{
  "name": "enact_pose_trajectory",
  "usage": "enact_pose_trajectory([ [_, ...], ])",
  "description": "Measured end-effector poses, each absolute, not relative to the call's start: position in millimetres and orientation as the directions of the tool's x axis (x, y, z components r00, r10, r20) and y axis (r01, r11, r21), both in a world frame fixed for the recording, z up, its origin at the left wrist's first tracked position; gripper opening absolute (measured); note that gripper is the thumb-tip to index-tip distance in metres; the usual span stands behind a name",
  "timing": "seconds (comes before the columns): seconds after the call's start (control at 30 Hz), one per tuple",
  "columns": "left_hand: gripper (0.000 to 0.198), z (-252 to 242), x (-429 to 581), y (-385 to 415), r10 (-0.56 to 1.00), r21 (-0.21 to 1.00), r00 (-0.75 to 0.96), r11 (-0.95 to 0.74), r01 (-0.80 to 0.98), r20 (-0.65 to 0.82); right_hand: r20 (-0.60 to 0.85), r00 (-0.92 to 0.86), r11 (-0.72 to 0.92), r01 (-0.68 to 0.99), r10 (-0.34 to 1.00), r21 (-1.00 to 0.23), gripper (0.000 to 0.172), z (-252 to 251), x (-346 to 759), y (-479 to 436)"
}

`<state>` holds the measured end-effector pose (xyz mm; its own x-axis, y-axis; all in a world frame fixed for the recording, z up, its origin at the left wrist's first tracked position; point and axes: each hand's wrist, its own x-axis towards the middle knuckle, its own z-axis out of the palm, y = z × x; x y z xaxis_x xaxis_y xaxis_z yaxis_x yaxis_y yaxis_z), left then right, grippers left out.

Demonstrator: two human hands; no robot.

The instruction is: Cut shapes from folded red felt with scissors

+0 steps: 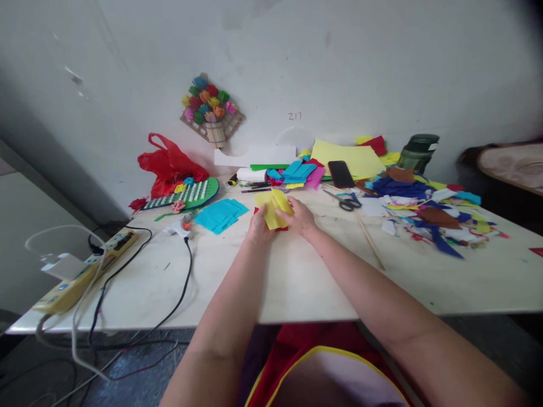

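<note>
Yellow paper (pixel 271 210) is held between my two hands over the middle of the white table, with red paper (pixel 281 229) showing beneath it. My left hand (pixel 258 225) grips the left edge of the yellow sheets, thumb on top. On the right side, my right hand (pixel 300 217) has its fingers closed on the same yellow paper. Several light-blue paper pieces (pixel 220 215) lie overlapping just left of my left hand. Black-handled scissors (pixel 348 204) rest to the right of my right hand, beside a thin wooden stick (pixel 370 240).
A white glue gun (pixel 180 228) with a black cord and a yellow power strip (pixel 76 285) are at the left. Farther back stand a red bag (pixel 167 167) and a green bottle (pixel 418 152). A phone (pixel 340 174) lies behind the scissors; paper scraps (pixel 439 217) spread at the right.
</note>
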<state>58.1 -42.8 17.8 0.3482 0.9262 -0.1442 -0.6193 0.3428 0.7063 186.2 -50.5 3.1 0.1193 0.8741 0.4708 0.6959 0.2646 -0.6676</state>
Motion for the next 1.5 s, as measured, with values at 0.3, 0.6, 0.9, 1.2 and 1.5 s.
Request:
enact_pose_trajectory([
  [0.3,0.047,15,56,-37,0.935,0.693,0.331,0.323,-0.644,-0.127,0.419,0.343,0.010,0.763,0.841,-0.646,0.028,8,192,-51],
  [0.6,0.029,8,52,-25,0.988,0.735,0.024,0.128,-0.666,-0.150,0.309,0.545,0.117,0.357,0.780,-0.927,0.019,-3,213,-32],
  [0.9,0.034,2,52,-26,0.998,0.846,-0.049,0.004,-0.533,-0.036,0.151,0.473,0.218,-0.089,0.868,-0.972,0.034,-1,204,-33],
  [1.2,0.031,-9,45,-14,0.980,0.955,-0.193,-0.007,-0.296,-0.053,0.213,0.394,0.275,-0.108,0.894,-0.955,0.050,-3,206,-34],
  [1.5,0.028,-2,52,-16,0.991,0.910,-0.113,0.012,-0.414,-0.065,0.140,0.199,0.186,-0.235,0.970,-0.954,0.045,0,206,-42],
])
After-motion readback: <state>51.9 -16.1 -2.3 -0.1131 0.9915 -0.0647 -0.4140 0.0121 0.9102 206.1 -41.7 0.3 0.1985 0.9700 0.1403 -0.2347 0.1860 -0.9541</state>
